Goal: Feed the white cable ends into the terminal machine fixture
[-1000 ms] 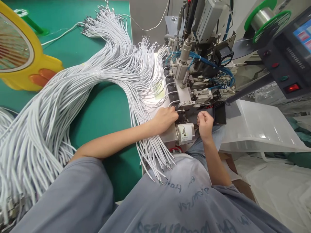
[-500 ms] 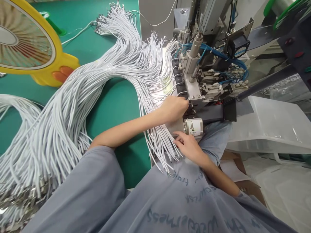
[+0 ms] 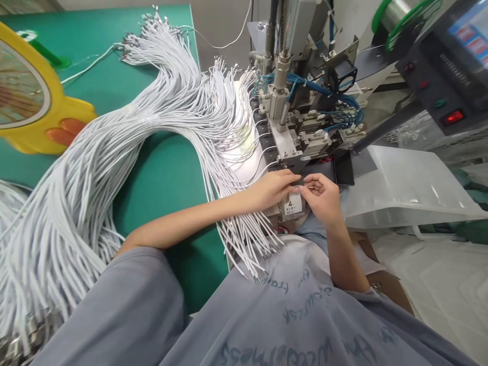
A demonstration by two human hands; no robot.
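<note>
My left hand (image 3: 275, 187) and my right hand (image 3: 322, 197) meet fingertip to fingertip at the front end of the machine (image 3: 284, 134). Both pinch there, and whatever lies between the fingers is too small and covered to make out. Just below the fingertips stands a small container with a white label (image 3: 293, 205), partly hidden by my hands. White cables (image 3: 213, 119) fan out in a thick bundle beside my left hand, and their loose dark-tipped ends hang under my left forearm. Several single cables run into the machine's row of dark slots (image 3: 268, 141).
A yellow fan (image 3: 38, 119) stands at the left on the green table (image 3: 152, 168). Right of the machine are a control box with a lit red switch (image 3: 453, 117), a translucent plastic bin (image 3: 412, 178) and a wire spool (image 3: 400, 20). A small black tray (image 3: 344, 169) juts from the machine.
My left hand has drawn back from the machine's slots toward me. My right hand has risen from beside the loose cable ends to meet it. The view has shifted to the right.
</note>
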